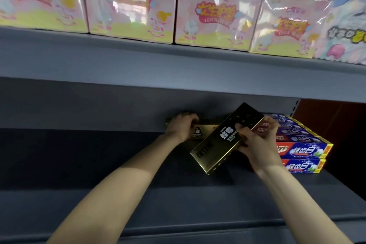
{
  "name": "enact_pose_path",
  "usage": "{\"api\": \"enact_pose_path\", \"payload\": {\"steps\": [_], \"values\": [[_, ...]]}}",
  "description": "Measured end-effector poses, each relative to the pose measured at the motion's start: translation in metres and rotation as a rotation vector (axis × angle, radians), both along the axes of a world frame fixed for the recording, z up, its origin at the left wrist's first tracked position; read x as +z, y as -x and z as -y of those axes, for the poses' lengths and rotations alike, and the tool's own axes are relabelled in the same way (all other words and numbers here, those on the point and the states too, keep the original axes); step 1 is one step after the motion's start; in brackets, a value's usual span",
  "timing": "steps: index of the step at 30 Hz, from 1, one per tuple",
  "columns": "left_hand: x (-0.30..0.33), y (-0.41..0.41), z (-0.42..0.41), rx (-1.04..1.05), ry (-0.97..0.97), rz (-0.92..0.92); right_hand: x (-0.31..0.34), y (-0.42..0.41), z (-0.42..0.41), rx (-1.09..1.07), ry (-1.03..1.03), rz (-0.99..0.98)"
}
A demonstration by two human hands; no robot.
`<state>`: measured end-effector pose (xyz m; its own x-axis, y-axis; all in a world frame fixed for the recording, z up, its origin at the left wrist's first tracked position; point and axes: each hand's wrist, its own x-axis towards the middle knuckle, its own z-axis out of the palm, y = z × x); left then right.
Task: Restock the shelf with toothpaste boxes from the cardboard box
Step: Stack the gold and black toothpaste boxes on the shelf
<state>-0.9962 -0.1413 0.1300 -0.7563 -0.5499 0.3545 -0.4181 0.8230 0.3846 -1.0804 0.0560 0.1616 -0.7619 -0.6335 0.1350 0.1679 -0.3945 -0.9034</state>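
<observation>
Right hand (255, 142) gripping a tilted gold toothpaste box (223, 140) above the grey shelf (99, 164), left hand (182, 127) curled on another gold box (200, 130) lying flat (partly hidden), blue toothpaste boxes (305, 150) stacked just right.

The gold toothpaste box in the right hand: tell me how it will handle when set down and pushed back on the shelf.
The gold toothpaste box keeps straight edges under the right hand, so it is probably stiff card. Its flat, long faces suggest it will slide on the shelf rather than roll. The glossy finish may be somewhat slippery in the grip.
</observation>
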Motion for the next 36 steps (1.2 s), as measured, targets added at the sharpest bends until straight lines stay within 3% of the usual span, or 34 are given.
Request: {"api": "enact_pose_path", "payload": {"steps": [4, 7, 9, 12, 21, 25, 30, 36], "values": [[0.009, -0.033, 0.002, 0.020, -0.289, -0.288, -0.003, -0.006, 0.013, 0.033, 0.050, 0.039], [0.021, -0.059, -0.015, -0.118, -0.616, -0.184, -0.004, -0.015, 0.031, 0.020, 0.102, 0.044], [0.025, -0.070, -0.022, -0.200, -0.716, -0.059, -0.005, -0.019, 0.042, 0.019, 0.124, 0.036], [0.030, -0.078, -0.016, -0.148, -0.587, -0.119, -0.007, -0.012, 0.059, 0.015, 0.064, -0.006], [0.043, -0.077, 0.001, 0.012, -0.151, -0.116, 0.002, 0.009, 0.075, -0.016, -0.512, -0.445], [0.021, -0.073, -0.003, 0.029, -0.121, -0.042, -0.024, 0.015, 0.071, -0.048, -0.668, -0.621], [0.000, -0.064, -0.007, 0.076, -0.074, -0.015, -0.032, 0.013, 0.068, -0.098, -0.741, -0.668], [-0.009, -0.051, -0.017, 0.122, -0.268, -0.013, -0.037, 0.009, 0.068, -0.151, -0.802, -0.850]]}}
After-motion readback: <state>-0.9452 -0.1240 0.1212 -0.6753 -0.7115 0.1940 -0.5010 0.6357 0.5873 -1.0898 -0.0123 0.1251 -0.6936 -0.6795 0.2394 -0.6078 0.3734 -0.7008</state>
